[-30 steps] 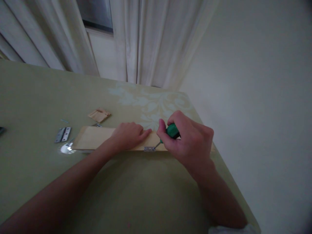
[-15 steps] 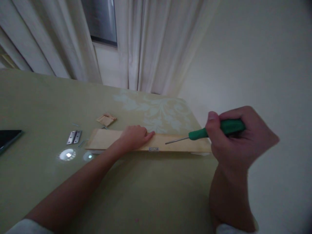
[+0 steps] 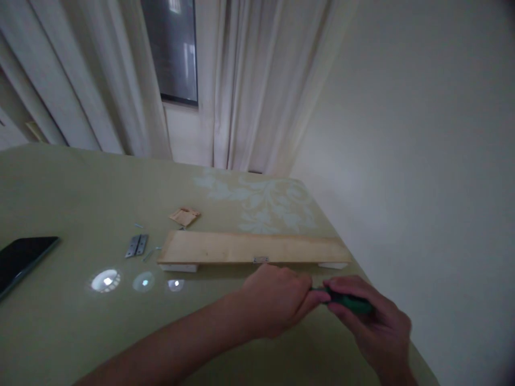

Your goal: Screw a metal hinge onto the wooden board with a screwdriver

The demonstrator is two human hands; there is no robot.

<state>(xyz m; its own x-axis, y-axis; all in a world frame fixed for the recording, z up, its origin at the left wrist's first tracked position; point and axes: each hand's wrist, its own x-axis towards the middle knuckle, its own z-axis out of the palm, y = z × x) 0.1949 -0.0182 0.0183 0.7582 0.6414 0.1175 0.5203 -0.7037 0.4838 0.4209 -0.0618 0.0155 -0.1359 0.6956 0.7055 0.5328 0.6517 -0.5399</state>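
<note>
In front of the wooden board, my right hand (image 3: 374, 324) grips the green handle of a screwdriver (image 3: 354, 303). My left hand (image 3: 279, 300) is closed around the front part of the same screwdriver, so most of the shaft and the tip are hidden. The pale wooden board (image 3: 225, 248) lies lengthwise on white supports, just beyond my hands and with neither hand on it. A small metal hinge leaf (image 3: 260, 259) sits at the board's near edge.
To the left of the board lie a folded metal hinge (image 3: 137, 245) and a hex key (image 3: 149, 253). Behind it is a small brown packet (image 3: 185, 216). A black phone-like device (image 3: 24, 260) rests at the far left. A wall (image 3: 422, 161) borders the table's right side.
My left hand has left the board and closed on the front of the screwdriver. My right hand has come down and left with the handle. The view has tilted up slightly.
</note>
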